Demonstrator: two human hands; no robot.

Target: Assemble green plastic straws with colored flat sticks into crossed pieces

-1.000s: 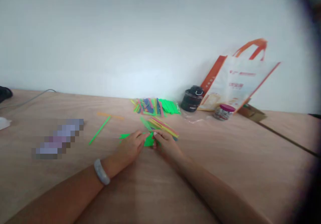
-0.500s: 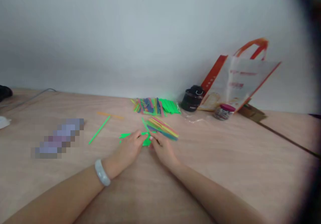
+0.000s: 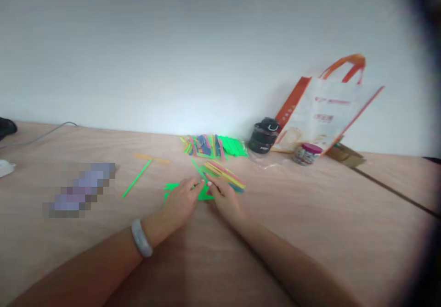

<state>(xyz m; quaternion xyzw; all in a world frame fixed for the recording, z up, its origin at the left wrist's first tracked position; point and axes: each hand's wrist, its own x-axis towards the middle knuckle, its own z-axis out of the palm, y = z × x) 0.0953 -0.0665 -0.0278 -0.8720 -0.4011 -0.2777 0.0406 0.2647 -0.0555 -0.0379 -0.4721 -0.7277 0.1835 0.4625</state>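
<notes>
My left hand [image 3: 182,199] and my right hand [image 3: 225,201] meet over a pile of green craft sticks [image 3: 206,193] on the table. Fingertips of both are pinched together around the lower end of a single green stick [image 3: 198,167], which slants up and left from between them. The exact grip is partly hidden by the fingers. Just behind my right hand lies a bundle of pink, yellow and blue sticks [image 3: 225,175]. To the left, another green stick [image 3: 137,178] touches an orange stick [image 3: 160,160] at its far end.
Packs of coloured sticks [image 3: 205,146] lie near the wall. Right of them stand a black bottle [image 3: 263,137], a jar with a red lid [image 3: 308,155] and a white and orange bag [image 3: 325,109]. A blurred-out flat object [image 3: 82,190] lies at left on the wooden table [image 3: 310,206].
My fingertips have shifted slightly, and the stick between them sits a little further left. More of the green pile shows under my right hand. Everything else lies as before.
</notes>
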